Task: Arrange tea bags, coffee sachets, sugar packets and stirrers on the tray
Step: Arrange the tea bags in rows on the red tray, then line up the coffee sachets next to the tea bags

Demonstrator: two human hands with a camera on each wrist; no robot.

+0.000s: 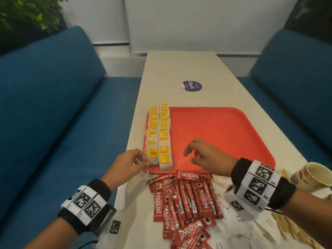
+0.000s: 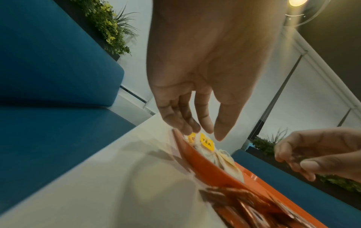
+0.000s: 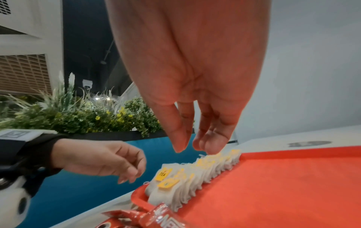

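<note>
Two rows of yellow-tagged paper tea bags [image 1: 159,135] fill the flat red plastic tray's [image 1: 224,130] nine-o'clock edge. Both hands, left hand [image 1: 125,163] and right hand [image 1: 206,153], hover with loose, empty fingers. Next, lay the red coffee sachets [image 1: 185,196], at six o'clock on the desk, parallel beside them.

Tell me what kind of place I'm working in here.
Probably a café or office pantry booth: blue upholstered benches flank a long white table by a wall, planters sit behind the seats, and a red serving tray lies on it.

Red tray [image 1: 224,126], yellow-tagged white tea bags [image 1: 159,137], red sachets [image 1: 185,196], blue sofas [image 1: 53,105].
</note>
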